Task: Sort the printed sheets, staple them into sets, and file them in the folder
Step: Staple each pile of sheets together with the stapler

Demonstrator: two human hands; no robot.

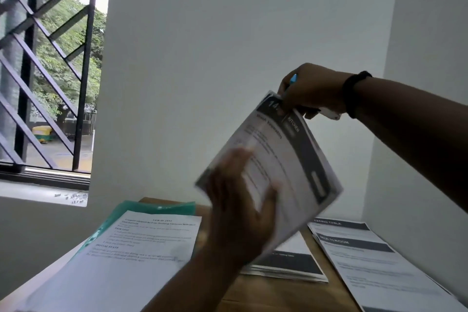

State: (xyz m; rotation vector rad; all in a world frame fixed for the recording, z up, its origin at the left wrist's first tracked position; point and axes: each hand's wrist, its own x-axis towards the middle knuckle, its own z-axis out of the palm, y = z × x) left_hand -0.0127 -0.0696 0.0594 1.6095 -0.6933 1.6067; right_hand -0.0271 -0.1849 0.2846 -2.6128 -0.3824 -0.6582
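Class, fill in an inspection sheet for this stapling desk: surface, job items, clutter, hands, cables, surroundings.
Surface: wooden table, mostly covered by paper.
Job items: held set of sheets, raised and tilted; stapler at its top corner; green folder under a text sheet; printed piles at right.
Clutter: nothing seen.
Hands: left hand supports the set; right hand grips the stapler.
Cables: nothing seen.
Surroundings: white wall, barred window.
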